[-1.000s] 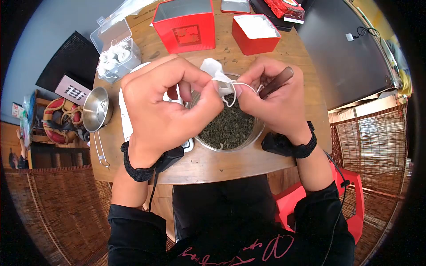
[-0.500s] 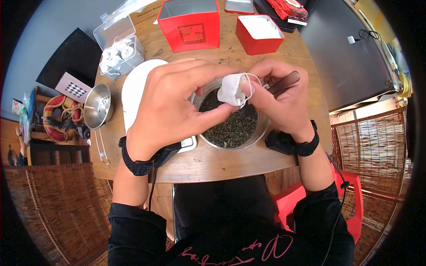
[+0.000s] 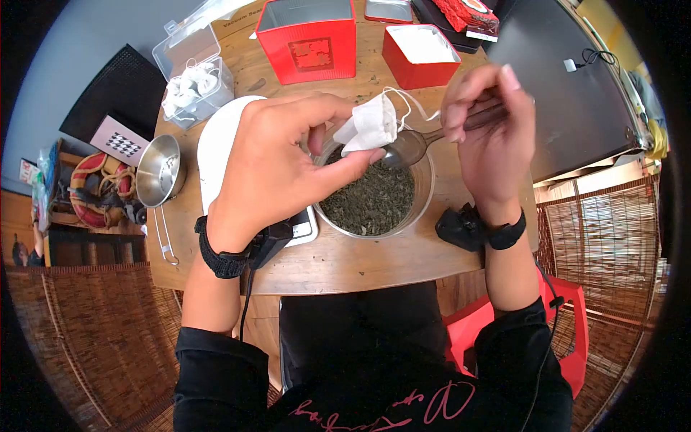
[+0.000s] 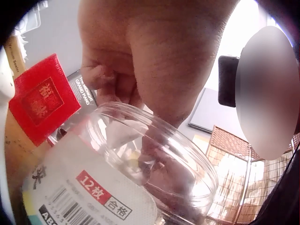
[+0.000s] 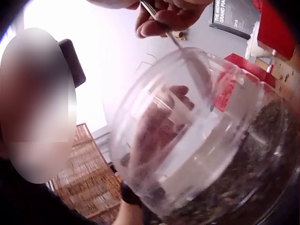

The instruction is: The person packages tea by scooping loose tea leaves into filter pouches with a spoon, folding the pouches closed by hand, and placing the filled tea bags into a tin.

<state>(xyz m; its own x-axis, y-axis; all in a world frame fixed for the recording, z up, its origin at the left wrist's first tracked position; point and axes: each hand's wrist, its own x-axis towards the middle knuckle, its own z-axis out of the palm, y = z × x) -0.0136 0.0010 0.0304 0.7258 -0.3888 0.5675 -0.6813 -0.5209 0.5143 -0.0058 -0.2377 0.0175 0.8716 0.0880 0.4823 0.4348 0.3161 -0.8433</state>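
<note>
My left hand pinches a small white drawstring tea bag between thumb and fingers, tilted with its mouth toward the right. Thin string loops trail off that mouth. The right hand grips the handle of a metal spoon, whose bowl lies close beside the bag, over a clear plastic jar. Dark dried tea leaves lie inside the jar. Seen through the jar wall in the right wrist view, the left hand is blurred.
A white kitchen scale sits left of the jar, partly under my left hand. Behind stand a large red tin, a smaller red tin and a clear box of white bags. At left is a long-handled metal pan.
Both hands were at the bag's mouth and string. The right hand has let go of the bag and moved right, and its spoon now points toward the bag. The left keeps hold.
</note>
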